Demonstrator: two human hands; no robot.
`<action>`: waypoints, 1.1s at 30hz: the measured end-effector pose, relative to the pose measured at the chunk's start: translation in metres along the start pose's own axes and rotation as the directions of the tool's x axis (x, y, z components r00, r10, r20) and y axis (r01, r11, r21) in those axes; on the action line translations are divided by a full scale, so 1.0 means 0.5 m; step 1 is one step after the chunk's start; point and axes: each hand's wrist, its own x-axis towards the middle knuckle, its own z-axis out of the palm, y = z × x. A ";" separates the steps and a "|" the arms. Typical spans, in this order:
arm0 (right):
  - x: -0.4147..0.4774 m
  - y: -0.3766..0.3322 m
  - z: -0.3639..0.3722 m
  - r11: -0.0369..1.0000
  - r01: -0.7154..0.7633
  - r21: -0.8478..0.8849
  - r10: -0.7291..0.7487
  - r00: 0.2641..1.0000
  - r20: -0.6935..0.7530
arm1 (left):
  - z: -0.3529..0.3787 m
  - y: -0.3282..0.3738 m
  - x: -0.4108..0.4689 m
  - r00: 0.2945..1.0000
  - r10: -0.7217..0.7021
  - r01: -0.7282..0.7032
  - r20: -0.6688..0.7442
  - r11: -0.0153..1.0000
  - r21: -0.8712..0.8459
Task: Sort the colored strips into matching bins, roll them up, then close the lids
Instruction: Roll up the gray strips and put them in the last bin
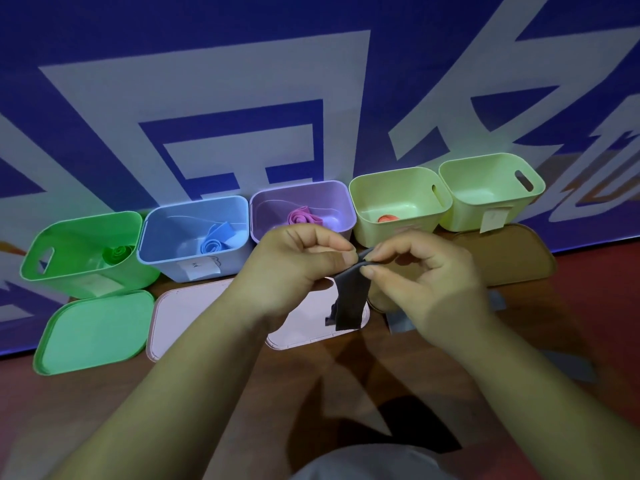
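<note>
Limply below left grip, grey strip

**Lighting and image quality.** The scene is dim, with a cool blue-violet cast. Light falls from above and ahead, so the forearms throw dark, soft-edged shadows toward the viewer on the brown table. Wide-angle distortion bows the backdrop and tilts the green bin outward at the left edge. Focus is soft overall. The left hand, right hand and grey strip show slight motion blur, and the right margin is smeared.

Smooth plastic bins, wooden table
</note>
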 end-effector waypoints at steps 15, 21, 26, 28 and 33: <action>-0.029 0.032 -0.021 0.942 -0.297 0.156 0.302 0.953 -0.012 | 0.034 -0.068 0.034 0.989 0.076 -0.068 0.129 0.996 -0.062; -0.037 0.089 -0.066 0.873 -0.430 0.229 0.434 0.900 0.039 | 0.099 -0.115 0.065 0.992 0.121 -0.123 0.035 0.992 0.038; -0.033 0.164 -0.134 0.844 -0.500 0.195 0.499 0.865 0.061 | 0.161 -0.156 0.105 1.000 0.010 -0.011 0.006 1.000 0.019; -0.036 0.213 -0.172 0.832 -0.541 0.121 0.541 0.840 0.036 | 0.186 -0.176 0.118 0.999 -0.030 0.030 -0.017 0.999 0.022; -0.068 0.390 -0.273 0.757 -0.630 -0.173 0.634 0.772 -0.041 | 0.252 -0.221 0.156 0.993 -0.109 0.111 -0.045 0.993 0.042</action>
